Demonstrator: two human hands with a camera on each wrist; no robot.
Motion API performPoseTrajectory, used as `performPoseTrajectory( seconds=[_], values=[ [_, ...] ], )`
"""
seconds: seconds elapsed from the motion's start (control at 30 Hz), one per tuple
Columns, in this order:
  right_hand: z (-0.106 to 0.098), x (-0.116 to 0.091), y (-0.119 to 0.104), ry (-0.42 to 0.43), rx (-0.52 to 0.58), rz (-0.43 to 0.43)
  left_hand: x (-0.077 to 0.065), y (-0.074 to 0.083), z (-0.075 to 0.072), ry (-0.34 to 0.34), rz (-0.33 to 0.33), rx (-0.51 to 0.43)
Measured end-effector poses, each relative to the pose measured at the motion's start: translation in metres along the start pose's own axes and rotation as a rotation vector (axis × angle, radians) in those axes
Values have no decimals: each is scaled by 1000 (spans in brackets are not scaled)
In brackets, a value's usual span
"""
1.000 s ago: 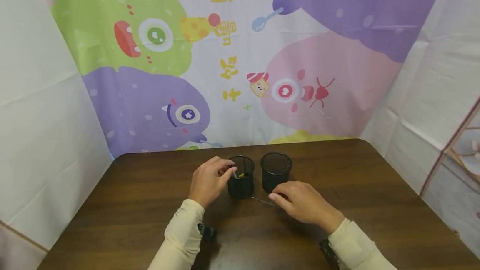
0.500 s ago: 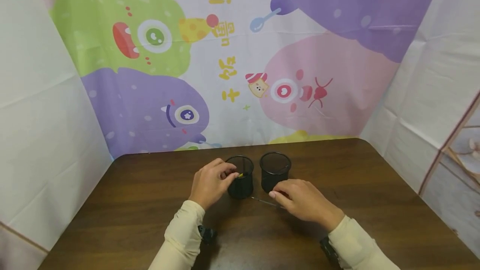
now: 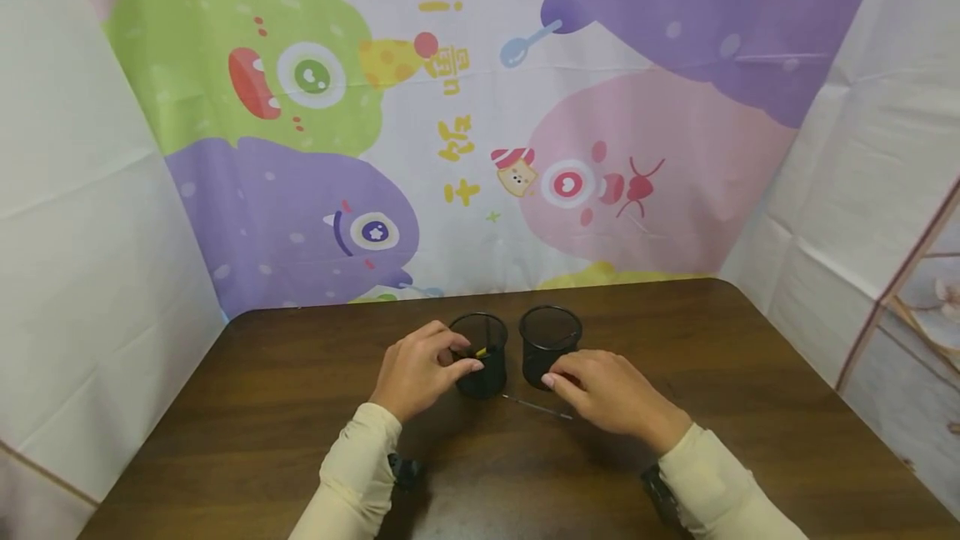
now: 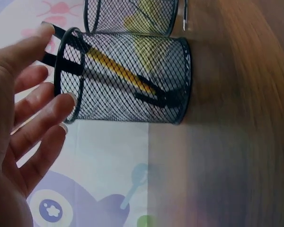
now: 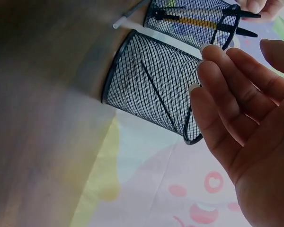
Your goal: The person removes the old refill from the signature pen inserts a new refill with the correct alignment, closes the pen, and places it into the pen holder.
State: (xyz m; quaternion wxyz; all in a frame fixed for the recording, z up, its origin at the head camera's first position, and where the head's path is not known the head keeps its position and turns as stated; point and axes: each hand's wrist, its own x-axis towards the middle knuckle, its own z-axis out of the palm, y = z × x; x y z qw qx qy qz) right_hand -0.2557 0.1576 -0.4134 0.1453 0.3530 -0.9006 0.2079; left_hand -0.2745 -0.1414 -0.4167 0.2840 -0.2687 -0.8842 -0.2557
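Observation:
Two black mesh pen holders stand side by side on the table. My left hand [image 3: 416, 369] is at the rim of the left holder [image 3: 487, 380], its thumb and fingers spread apart. Inside that holder lean a yellow pen [image 4: 118, 68] and a grey pen [image 4: 109, 79], both with black ends. The thumb tip overlaps one black end; contact cannot be told. My right hand [image 3: 611, 394] hovers with loosely bent fingers in front of the right holder [image 3: 536, 363], gripping nothing. A thin dark stick [image 5: 158, 97] slants inside it. A slim pen refill [image 3: 537, 407] lies on the table before the holders.
The brown wooden table [image 3: 262, 423] has rounded far corners. Behind it hangs a cartoon-printed cloth [image 3: 465, 248], with pale cloth walls [image 3: 90, 232] on both sides. A dark device [image 3: 405, 471] is strapped beneath the left wrist.
My left fingers held a grey pen at the left holder's mouth; they have since parted, and the pen is inside. My right hand has lifted slightly away, so the whole refill shows.

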Motion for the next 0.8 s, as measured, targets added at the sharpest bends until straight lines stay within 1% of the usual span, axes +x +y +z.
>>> performPoseTrajectory(
  seconds=[0.2,0.37,0.47,0.6,0.7,0.8],
  values=[
    [-7,3,7,36,-46,12,-4,-7,-5,54,4,22],
    [-12,6,14,68,-102,44,-5,-15,-12,81,-32,43],
    [-15,9,18,107,-137,53,-8,-21,-17,85,-57,62],
    [-21,11,24,139,-187,75,-10,-26,-22,79,-65,99],
    [-26,14,28,134,-210,99,-12,-30,-23,70,-62,141],
    [-30,16,32,120,-221,122,-14,-33,-23,43,-57,170]
  ],
)
